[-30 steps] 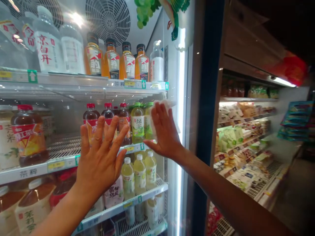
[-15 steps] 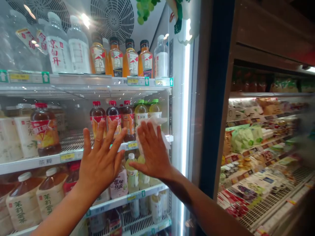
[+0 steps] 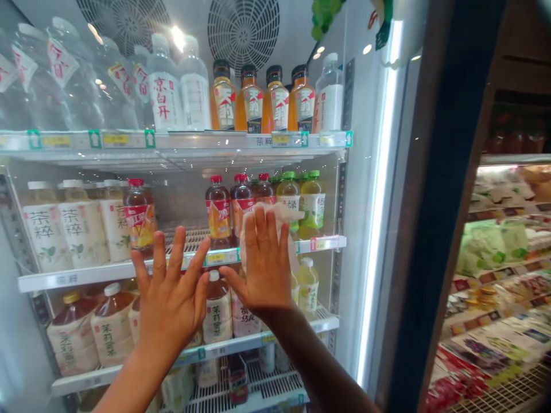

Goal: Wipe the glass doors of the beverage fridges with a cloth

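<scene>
Right hand (image 3: 267, 267), fingers nearly straight, flat over white cloth (image 3: 282, 211), has slid left; stroke now clears rightmost green-capped bottle (image 3: 313, 202). Left hand (image 3: 170, 287): fingers spread, empty.

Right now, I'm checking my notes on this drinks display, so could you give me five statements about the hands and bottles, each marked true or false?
1. The right hand lies over a pale cloth. True.
2. The left hand is clenched in a fist. False: its fingers are spread.
3. Black-capped bottles stand on the top shelf. True.
4. The green-capped bottles stand left of the red-capped bottles. False: they stand to the right.
5. A bright light strip runs down to the right of the green-capped bottles. True.
</scene>
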`<act>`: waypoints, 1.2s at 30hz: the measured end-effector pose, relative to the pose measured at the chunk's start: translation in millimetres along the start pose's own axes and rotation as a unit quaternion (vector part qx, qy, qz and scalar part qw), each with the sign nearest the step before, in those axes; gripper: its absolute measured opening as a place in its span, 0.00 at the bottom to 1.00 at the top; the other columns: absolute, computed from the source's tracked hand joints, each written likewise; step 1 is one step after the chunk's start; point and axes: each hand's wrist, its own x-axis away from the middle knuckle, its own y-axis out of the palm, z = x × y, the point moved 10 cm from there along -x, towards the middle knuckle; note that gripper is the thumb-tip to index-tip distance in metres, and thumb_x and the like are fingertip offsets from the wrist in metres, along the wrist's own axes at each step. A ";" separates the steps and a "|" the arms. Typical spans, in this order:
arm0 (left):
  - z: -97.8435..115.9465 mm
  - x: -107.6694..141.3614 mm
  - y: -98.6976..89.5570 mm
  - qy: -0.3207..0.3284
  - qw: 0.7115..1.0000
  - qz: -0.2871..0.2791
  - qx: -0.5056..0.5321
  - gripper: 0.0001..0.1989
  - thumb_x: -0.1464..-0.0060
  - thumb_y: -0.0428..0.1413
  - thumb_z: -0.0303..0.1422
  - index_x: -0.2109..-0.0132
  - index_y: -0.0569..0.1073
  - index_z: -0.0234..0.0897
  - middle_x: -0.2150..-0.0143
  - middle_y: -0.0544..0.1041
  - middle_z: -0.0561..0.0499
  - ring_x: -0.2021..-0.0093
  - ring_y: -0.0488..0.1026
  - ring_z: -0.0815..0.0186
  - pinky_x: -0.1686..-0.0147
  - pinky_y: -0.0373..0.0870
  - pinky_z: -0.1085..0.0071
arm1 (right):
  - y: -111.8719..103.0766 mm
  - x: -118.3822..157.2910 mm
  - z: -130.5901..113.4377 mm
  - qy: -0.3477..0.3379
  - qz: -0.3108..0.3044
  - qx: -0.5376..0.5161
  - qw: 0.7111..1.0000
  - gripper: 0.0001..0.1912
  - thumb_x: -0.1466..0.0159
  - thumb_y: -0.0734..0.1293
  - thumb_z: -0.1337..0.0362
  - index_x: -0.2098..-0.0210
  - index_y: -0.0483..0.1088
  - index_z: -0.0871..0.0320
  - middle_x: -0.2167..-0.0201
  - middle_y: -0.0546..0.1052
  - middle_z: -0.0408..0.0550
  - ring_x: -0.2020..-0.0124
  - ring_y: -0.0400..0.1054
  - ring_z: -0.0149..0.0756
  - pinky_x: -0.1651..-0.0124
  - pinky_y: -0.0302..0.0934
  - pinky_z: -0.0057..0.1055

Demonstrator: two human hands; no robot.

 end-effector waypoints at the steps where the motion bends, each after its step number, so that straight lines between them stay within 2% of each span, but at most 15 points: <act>1: -9.2 2.1 -3.1 -0.007 1.000 0.000 -0.002 0.40 0.35 0.54 0.34 0.24 0.42 0.57 0.21 0.33 0.56 0.21 0.27 0.54 0.26 0.23 0.42 | 0.7 -1.9 -5.6 0.005 0.006 -0.001 1.000 0.52 0.30 0.52 0.35 0.25 0.22 0.60 0.23 0.44 0.61 0.23 0.35 0.61 0.29 0.41 0.72; 6: -52.9 17.4 -16.5 -0.027 1.000 -0.006 -0.012 0.40 0.35 0.54 0.35 0.24 0.41 0.57 0.21 0.33 0.55 0.21 0.27 0.54 0.26 0.23 0.42 | 12.4 10.9 -45.5 0.019 0.035 0.027 0.999 0.47 0.28 0.48 0.38 0.24 0.31 0.66 0.23 0.45 0.64 0.22 0.33 0.57 0.27 0.42 0.68; 8: -67.2 23.6 -21.4 -0.028 0.999 -0.004 -0.015 0.40 0.35 0.54 0.35 0.24 0.41 0.57 0.21 0.32 0.56 0.21 0.26 0.55 0.26 0.23 0.42 | 21.3 4.6 -65.6 0.003 0.029 0.033 0.999 0.49 0.28 0.49 0.38 0.24 0.31 0.68 0.24 0.46 0.65 0.22 0.32 0.57 0.26 0.41 0.66; 12: -93.0 34.6 -31.1 -0.035 0.999 0.004 -0.013 0.40 0.35 0.53 0.35 0.25 0.41 0.59 0.21 0.31 0.58 0.21 0.26 0.56 0.26 0.22 0.42 | 34.3 -11.9 -96.6 0.002 0.023 0.027 0.999 0.51 0.29 0.51 0.37 0.24 0.28 0.66 0.24 0.47 0.65 0.22 0.34 0.58 0.27 0.41 0.67; 16: -118.3 45.4 -41.4 -0.039 0.999 0.005 -0.013 0.40 0.35 0.53 0.36 0.24 0.40 0.58 0.21 0.30 0.58 0.22 0.25 0.56 0.26 0.20 0.44 | 46.6 -6.1 -129.3 0.010 0.027 0.027 0.999 0.49 0.28 0.50 0.39 0.24 0.34 0.71 0.25 0.50 0.69 0.23 0.37 0.62 0.29 0.46 0.69; 21: -149.5 56.8 -52.3 -0.045 0.999 0.004 -0.012 0.41 0.34 0.53 0.34 0.25 0.39 0.59 0.21 0.29 0.59 0.22 0.23 0.58 0.26 0.18 0.46 | 59.3 -22.7 -169.1 -0.009 0.027 0.027 0.999 0.54 0.31 0.54 0.35 0.24 0.35 0.72 0.24 0.48 0.67 0.23 0.36 0.60 0.26 0.41 0.65; 25: -173.5 67.0 -57.6 -0.057 0.998 0.000 -0.011 0.41 0.34 0.53 0.32 0.25 0.38 0.60 0.21 0.29 0.59 0.22 0.23 0.56 0.27 0.19 0.44 | 69.0 -17.4 -187.6 0.002 0.010 0.035 0.999 0.50 0.28 0.50 0.37 0.24 0.37 0.72 0.24 0.47 0.65 0.22 0.34 0.58 0.25 0.41 0.64; 29: -191.1 75.9 -60.0 -0.067 0.998 -0.003 -0.001 0.41 0.34 0.52 0.32 0.25 0.38 0.62 0.21 0.30 0.59 0.22 0.25 0.53 0.28 0.20 0.38 | 75.2 -16.1 -204.5 0.009 0.016 0.044 0.999 0.51 0.29 0.48 0.36 0.25 0.37 0.72 0.24 0.48 0.66 0.22 0.34 0.58 0.26 0.40 0.65; 32: -196.4 80.6 -60.1 -0.069 0.998 -0.003 -0.002 0.40 0.33 0.51 0.32 0.25 0.38 0.62 0.21 0.29 0.58 0.22 0.25 0.51 0.28 0.21 0.35 | 75.2 -22.2 -214.8 0.013 0.034 0.037 0.999 0.50 0.29 0.49 0.36 0.24 0.37 0.71 0.24 0.49 0.65 0.22 0.35 0.56 0.25 0.40 0.65; 36: -197.1 84.3 -57.6 -0.066 0.998 -0.010 -0.007 0.41 0.33 0.50 0.31 0.25 0.35 0.62 0.21 0.28 0.60 0.22 0.24 0.52 0.28 0.21 0.36 | 82.1 -19.6 -225.0 0.004 0.008 0.044 0.999 0.46 0.28 0.49 0.38 0.25 0.45 0.69 0.24 0.50 0.64 0.22 0.33 0.57 0.27 0.45 0.66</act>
